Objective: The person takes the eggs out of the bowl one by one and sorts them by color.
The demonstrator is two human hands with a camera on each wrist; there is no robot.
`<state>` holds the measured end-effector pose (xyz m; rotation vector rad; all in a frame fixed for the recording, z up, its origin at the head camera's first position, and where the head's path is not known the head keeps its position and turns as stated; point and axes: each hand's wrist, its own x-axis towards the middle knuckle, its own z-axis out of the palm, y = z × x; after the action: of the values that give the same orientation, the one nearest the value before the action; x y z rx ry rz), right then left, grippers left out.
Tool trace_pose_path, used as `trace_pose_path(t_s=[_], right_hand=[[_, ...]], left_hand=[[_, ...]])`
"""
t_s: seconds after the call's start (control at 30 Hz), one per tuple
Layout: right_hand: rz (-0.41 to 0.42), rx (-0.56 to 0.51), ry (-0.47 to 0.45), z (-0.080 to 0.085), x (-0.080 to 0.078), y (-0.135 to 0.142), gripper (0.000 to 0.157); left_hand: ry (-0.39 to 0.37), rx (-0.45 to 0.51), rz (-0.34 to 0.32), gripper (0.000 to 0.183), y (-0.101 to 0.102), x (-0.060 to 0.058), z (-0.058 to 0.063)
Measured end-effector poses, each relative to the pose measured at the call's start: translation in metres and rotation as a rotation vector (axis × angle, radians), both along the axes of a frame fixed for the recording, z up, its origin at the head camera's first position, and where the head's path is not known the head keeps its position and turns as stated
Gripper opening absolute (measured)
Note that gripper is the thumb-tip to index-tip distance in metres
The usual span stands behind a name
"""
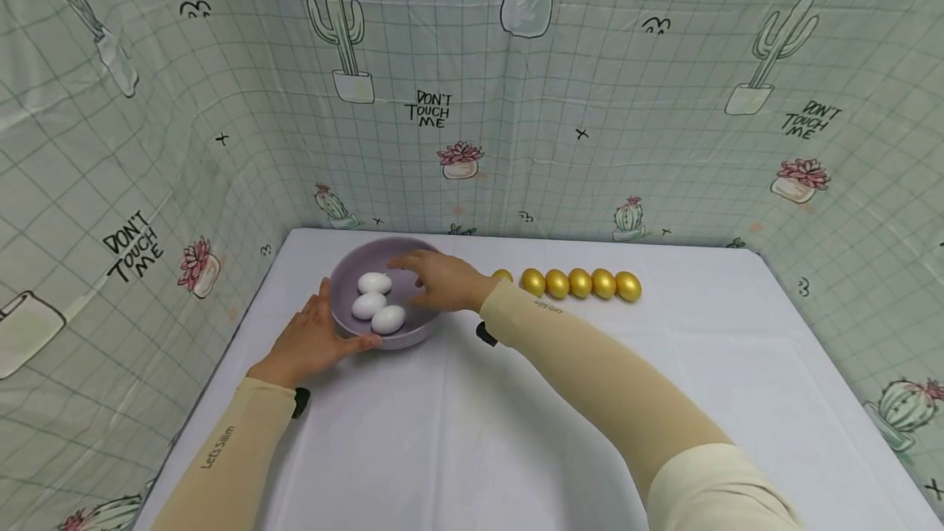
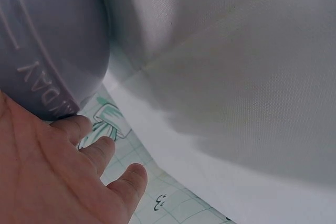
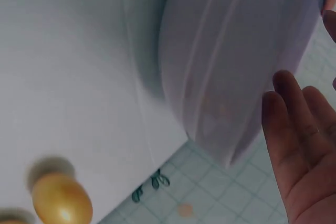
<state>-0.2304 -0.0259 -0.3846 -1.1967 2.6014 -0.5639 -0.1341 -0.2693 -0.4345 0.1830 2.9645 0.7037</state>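
Observation:
A mauve bowl (image 1: 401,341) stands toward the back left of the table, with three white eggs (image 1: 369,306) inside it. My left hand (image 1: 310,340) touches the bowl from its left and front, thumb along the front rim and fingers spread against the outer wall. In the left wrist view, raised lettering shows on the bowl (image 2: 58,35) beside the fingertips (image 2: 105,148). Over the bowl's right side reaches my right hand (image 1: 442,279), fingers loosely extended and holding nothing. The right wrist view has its fingers (image 3: 296,119) overlapping the bowl's rim.
Several golden eggs (image 1: 580,283) form a row to the right of the bowl, the leftmost partly behind my right forearm. A white cloth covers the table (image 1: 457,433). Patterned fabric (image 1: 560,80) hangs behind and on both sides.

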Motion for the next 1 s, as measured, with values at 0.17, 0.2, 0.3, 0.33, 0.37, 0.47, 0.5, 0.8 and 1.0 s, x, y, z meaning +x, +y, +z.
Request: trace_pose_path(t_s=[0.17, 0.2, 0.3, 0.33, 0.37, 0.47, 0.5, 0.8, 1.0], right_hand=[[0.037, -0.02, -0.034, -0.015, 0.004, -0.014, 0.061], [0.049, -0.023, -0.03, -0.018, 0.004, -0.017, 0.06], [0.071, -0.017, 0.006, -0.026, 0.005, -0.024, 0.058], [0.077, -0.017, 0.016, -0.028, 0.005, -0.026, 0.056], [0.084, -0.015, 0.028, -0.03, 0.005, -0.028, 0.056], [0.095, 0.003, 0.051, -0.033, 0.006, -0.032, 0.053], [0.093, 0.013, 0.055, -0.034, 0.007, -0.032, 0.052], [0.075, 0.033, 0.035, -0.037, 0.009, -0.033, 0.046], [0.076, 0.045, 0.003, -0.039, 0.008, -0.034, 0.044]], left_hand=[[-0.014, -0.004, 0.001, 0.135, 0.001, 0.0, 0.001], [-0.015, -0.005, 0.001, 0.135, 0.0, -0.001, 0.001], [-0.012, -0.001, -0.003, 0.135, 0.0, -0.001, 0.001], [-0.01, 0.001, -0.004, 0.134, 0.0, -0.002, 0.001], [-0.008, 0.003, -0.006, 0.134, 0.0, -0.002, 0.002], [-0.005, 0.009, -0.01, 0.134, 0.0, -0.002, 0.002], [-0.004, 0.011, -0.01, 0.134, 0.0, -0.002, 0.001], [0.012, 0.014, -0.008, 0.132, 0.0, -0.002, 0.0], [0.005, 0.016, -0.003, 0.133, 0.0, -0.001, -0.001]])
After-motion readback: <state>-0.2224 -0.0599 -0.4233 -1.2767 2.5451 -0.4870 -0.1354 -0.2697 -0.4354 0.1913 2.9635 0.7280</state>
